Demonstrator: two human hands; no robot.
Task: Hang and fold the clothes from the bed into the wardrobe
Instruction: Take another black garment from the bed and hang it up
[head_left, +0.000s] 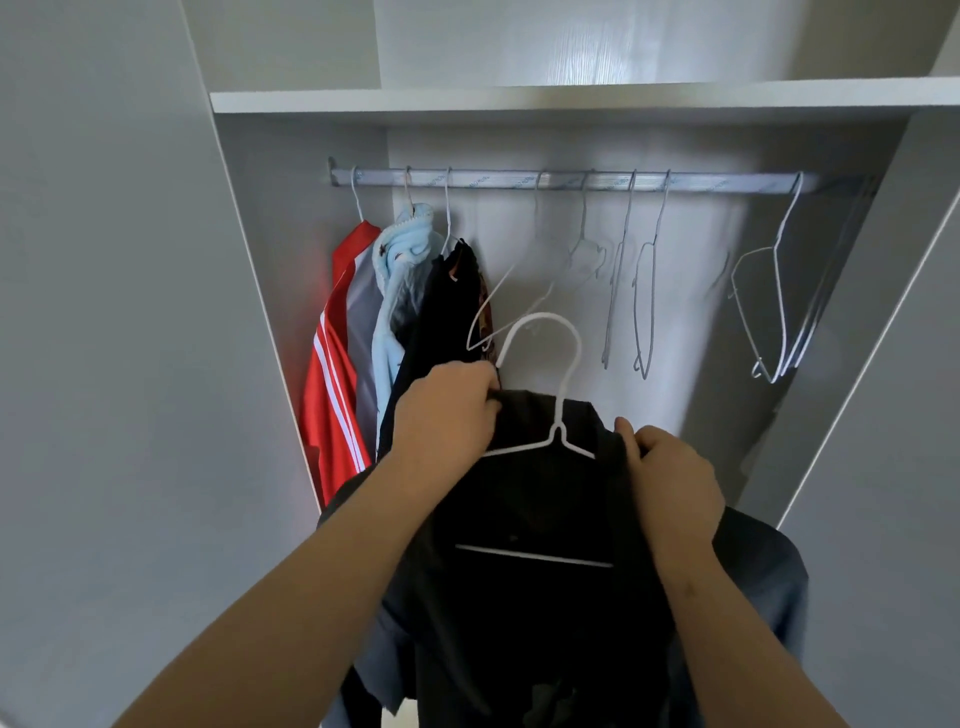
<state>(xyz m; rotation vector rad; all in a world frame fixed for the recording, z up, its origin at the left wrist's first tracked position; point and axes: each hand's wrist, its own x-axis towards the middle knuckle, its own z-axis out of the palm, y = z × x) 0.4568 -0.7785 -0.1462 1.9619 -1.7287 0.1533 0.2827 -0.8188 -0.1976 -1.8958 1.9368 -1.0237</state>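
The black garment (545, 623) ran past the lower edge at six o'clock and hid the white hanger's (559, 428) shoulder ends. Toward twelve o'clock, the empty hangers (587, 254) were blurred.

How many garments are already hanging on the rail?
3, bunched at the left end of the rail: a red jacket furthest left, a light blue garment next, then a black garment. Others may be hidden between them.

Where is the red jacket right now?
In the head view, the red jacket hangs at the far left of the rail, beside the light-blue garment.
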